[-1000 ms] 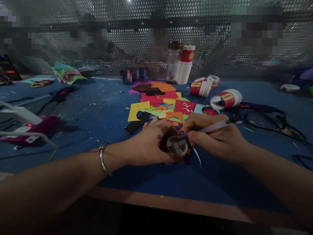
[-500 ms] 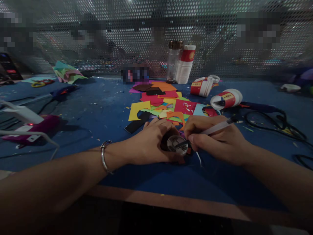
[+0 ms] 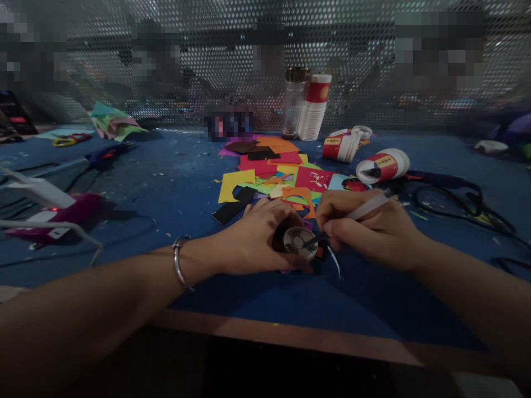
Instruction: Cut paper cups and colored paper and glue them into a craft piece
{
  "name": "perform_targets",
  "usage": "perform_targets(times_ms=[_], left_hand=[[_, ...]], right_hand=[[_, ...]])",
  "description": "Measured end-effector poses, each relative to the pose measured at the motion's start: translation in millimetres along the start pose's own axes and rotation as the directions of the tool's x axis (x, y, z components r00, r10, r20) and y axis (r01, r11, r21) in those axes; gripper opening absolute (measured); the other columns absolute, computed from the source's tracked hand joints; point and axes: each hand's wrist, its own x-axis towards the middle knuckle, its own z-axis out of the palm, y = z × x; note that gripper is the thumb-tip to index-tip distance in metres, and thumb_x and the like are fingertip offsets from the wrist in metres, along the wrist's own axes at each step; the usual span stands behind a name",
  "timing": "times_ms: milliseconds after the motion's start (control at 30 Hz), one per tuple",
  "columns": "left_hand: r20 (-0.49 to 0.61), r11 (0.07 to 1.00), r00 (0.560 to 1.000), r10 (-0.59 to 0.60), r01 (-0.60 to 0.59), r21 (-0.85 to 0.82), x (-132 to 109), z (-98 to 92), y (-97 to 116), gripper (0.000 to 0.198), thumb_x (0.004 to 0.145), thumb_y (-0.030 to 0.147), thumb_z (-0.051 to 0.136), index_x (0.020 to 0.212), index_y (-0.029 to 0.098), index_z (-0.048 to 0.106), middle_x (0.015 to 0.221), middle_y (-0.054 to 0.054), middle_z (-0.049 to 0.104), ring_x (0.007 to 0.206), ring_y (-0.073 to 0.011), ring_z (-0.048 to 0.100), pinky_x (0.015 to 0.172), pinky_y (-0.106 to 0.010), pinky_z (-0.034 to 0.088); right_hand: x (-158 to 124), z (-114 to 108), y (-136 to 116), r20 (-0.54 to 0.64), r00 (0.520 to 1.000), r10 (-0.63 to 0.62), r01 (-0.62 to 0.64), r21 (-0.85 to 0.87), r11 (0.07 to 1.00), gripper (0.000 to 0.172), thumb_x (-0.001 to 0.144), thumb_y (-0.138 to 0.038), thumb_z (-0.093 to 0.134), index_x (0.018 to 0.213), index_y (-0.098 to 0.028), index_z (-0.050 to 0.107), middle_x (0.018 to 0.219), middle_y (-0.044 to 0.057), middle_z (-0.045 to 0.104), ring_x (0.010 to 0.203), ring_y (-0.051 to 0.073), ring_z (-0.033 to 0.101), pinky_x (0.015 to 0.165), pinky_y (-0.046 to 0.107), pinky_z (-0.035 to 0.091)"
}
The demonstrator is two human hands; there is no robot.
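My left hand [image 3: 253, 237], with a metal bangle on its wrist, is closed around a small dark object whose round white end [image 3: 301, 243] faces me and bears dark drawn lines. My right hand [image 3: 365, 226] grips a slim white pen [image 3: 365, 205] in a writing hold, its dark tip touching that round white end. Both hands rest on the blue table [image 3: 174, 182] near its front edge.
A heap of coloured paper scraps [image 3: 269, 171] lies just beyond my hands. Behind it stand a clear jar [image 3: 293, 102] and stacked paper cups [image 3: 314, 108]; more cups [image 3: 381, 166] lie tipped at right. Black cables [image 3: 460, 204] run right; a glue gun [image 3: 53, 213] sits left. A perforated metal screen backs the table.
The pen tip has shifted slightly across the round white end, and both hands have drifted a little upward in view. Their grips are unchanged.
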Motion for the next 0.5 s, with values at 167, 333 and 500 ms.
perform_targets(times_ms=[167, 333, 500], left_hand=[[-0.004, 1.000, 1.000, -0.006, 0.006, 0.011, 0.5, -0.3, 1.5, 0.049, 0.068, 0.057, 0.079, 0.100, 0.023, 0.064, 0.099, -0.004, 0.064, 0.100, -0.0280, 0.053, 0.091, -0.047, 0.037], [-0.018, 1.000, 1.000, 0.014, -0.014, 0.011, 0.3, -0.1, 1.7, 0.049, 0.068, 0.057, 0.079, 0.100, 0.022, 0.065, 0.100, -0.004, 0.063, 0.098, -0.0272, 0.054, 0.090, -0.045, 0.039], [-0.005, 1.000, 1.000, -0.009, 0.009, -0.005, 0.5, -0.1, 3.0, 0.050, 0.066, 0.056, 0.082, 0.100, 0.023, 0.065, 0.102, -0.004, 0.064, 0.100, -0.0278, 0.054, 0.092, -0.046, 0.038]], right_hand=[[0.1, -2.5, 2.0, -0.015, 0.999, 0.031, -0.031, -0.029, 0.999, 0.015, 0.077, -0.008, 0.048, 0.068, -0.020, 0.050, 0.058, -0.004, 0.052, 0.049, 0.009, 0.048, 0.046, 0.023, 0.035], [0.1, -2.1, 4.7, -0.052, 0.998, -0.027, 0.022, -0.098, 0.995, 0.015, 0.077, -0.007, 0.048, 0.069, -0.020, 0.051, 0.059, -0.004, 0.052, 0.052, 0.009, 0.046, 0.048, 0.022, 0.036], [3.1, -1.5, -0.5, -0.012, 1.000, -0.025, 0.024, -0.118, 0.993, 0.016, 0.076, -0.008, 0.047, 0.068, -0.021, 0.050, 0.058, -0.004, 0.053, 0.051, 0.009, 0.046, 0.048, 0.022, 0.036]])
